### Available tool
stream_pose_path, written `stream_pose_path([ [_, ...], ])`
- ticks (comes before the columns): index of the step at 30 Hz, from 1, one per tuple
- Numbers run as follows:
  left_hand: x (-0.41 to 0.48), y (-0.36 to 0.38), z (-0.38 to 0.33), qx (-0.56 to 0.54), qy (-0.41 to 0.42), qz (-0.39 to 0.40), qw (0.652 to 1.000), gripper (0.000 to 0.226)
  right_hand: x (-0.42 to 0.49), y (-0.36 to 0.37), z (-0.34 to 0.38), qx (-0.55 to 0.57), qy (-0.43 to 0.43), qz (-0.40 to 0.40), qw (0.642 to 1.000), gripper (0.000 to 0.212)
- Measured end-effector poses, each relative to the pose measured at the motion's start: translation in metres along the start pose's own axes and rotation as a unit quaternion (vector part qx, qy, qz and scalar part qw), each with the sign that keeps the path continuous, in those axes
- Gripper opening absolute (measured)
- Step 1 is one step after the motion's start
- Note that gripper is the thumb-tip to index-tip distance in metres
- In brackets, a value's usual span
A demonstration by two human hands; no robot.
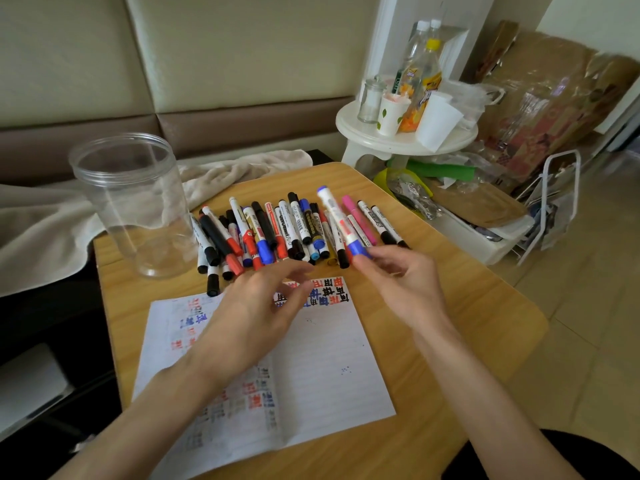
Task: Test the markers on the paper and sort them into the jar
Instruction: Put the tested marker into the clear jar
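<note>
Now: blue marker pinched at its cap end, barrel pointing to 11 o'clock

I see my right hand [398, 282] gripping the blue whiteboard marker [337, 219] by its lower blue end. The fingers [363, 262] are curled round what I take to be the cap. From that grip the long white barrel runs up and away toward 11 o'clock, lifted over the row of markers [277, 230] on the desk [467, 323].

My left hand [256, 313] is at about 9 o'clock from the grip, near but apart. Its fingers are loosely bent and hold nothing as it hovers above the scribbled paper [329, 358]. I judge uncapping comes next. The left hand is the nearer free one, and it would have to reach toward 1 o'clock to take the barrel.

The clear jar [131, 206] stands upright and empty at 10 o'clock, on the left hand's side.
</note>
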State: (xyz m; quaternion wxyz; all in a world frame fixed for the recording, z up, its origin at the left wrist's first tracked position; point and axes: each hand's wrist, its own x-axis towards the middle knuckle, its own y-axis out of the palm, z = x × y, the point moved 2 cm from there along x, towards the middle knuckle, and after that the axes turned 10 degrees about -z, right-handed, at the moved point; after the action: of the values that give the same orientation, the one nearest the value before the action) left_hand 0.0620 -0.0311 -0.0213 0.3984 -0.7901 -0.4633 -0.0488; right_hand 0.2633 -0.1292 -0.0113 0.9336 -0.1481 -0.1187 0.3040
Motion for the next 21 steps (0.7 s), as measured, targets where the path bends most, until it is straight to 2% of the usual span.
stream_pose_path([
  [2,-0.002,0.005,-0.001,-0.056,-0.057,0.018,0.997,0.039,-0.025,0.015,0.005,0.03,-0.011,0.066,0.997,0.015],
  [5,-0.004,0.006,0.0,-0.12,-0.093,0.028,0.988,0.038,-0.047,0.034,0.001,0.05,-0.037,0.12,0.991,0.011],
  [10,-0.005,0.004,0.013,-0.047,-0.107,-0.01,0.993,0.022,-0.054,0.039,0.002,0.052,-0.042,0.216,0.974,0.016],
  [12,-0.007,0.0,0.012,-0.004,-0.063,-0.005,0.998,0.015,-0.049,0.033,0.006,0.079,-0.021,0.196,0.977,0.015],
  [16,-0.015,-0.008,0.006,0.087,0.06,0.018,0.994,0.025,-0.051,0.036,0.011,0.143,0.024,0.141,0.979,0.017],
  [21,-0.014,-0.013,0.003,0.071,0.079,0.022,0.994,0.036,-0.056,0.043,0.013,0.156,0.061,0.129,0.977,0.027],
])
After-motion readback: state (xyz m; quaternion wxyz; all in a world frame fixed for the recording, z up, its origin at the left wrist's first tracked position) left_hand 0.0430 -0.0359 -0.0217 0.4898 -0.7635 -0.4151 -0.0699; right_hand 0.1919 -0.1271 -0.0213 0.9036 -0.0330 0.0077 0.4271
